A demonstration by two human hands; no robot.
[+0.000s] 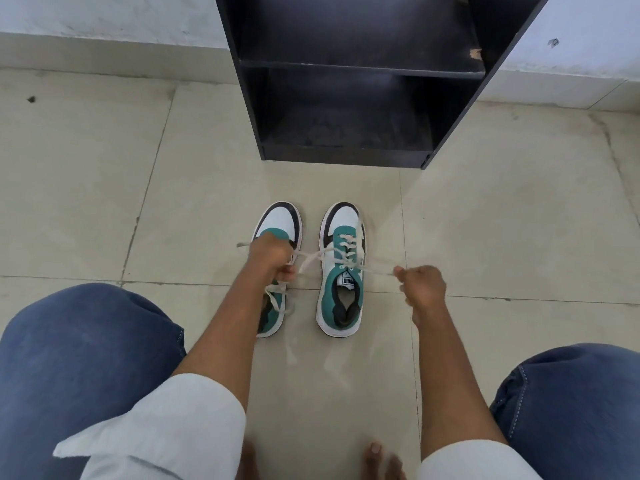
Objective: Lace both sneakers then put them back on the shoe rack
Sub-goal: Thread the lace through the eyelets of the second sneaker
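Two white, teal and black sneakers stand side by side on the tiled floor, toes toward the black shoe rack [360,69]. The right sneaker [341,299] has its white lace [320,255] threaded through the eyelets, with both ends pulled out sideways. My left hand [272,259] grips one lace end and hovers over the left sneaker [280,220], hiding its middle. My right hand [423,284] pinches the other lace end to the right of the right sneaker. Loose lace lies across the left sneaker's rear.
The rack's two open shelves hold nothing. A white wall runs behind the rack. My knees in blue jeans [86,344] sit at the lower left and right, and my bare toes [375,455] show at the bottom edge.
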